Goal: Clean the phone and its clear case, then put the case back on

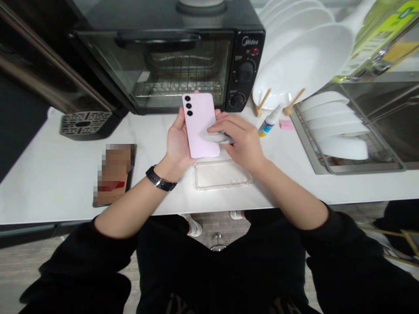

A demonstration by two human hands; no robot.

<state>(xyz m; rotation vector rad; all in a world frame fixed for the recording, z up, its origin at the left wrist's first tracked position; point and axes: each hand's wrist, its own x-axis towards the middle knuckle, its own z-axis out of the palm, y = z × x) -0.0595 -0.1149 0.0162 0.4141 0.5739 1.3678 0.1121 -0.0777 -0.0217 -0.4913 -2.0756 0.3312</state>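
Note:
A pink phone (pixel 202 122) lies back side up in my left hand (pixel 178 141), whose fingers wrap round its edges from below. Three black camera lenses show at the phone's upper left. My right hand (pixel 240 137) pinches a greyish cloth (pixel 220 137) against the lower right part of the phone's back. Just below the phone, a clear phone case (pixel 222 175) rests on the white counter (pixel 157 131). To the right of my right hand stands a small spray bottle (pixel 268 123) with a blue and yellow label.
Behind my hands is a black toaster oven (pixel 157 65). Left on the counter lies a dark device with a blurred screen (pixel 114 174). White plates (pixel 304 56) stand at the back right, near a sink rack (pixel 363 163) with bowls. A black drip tray (pixel 85 124) is at left.

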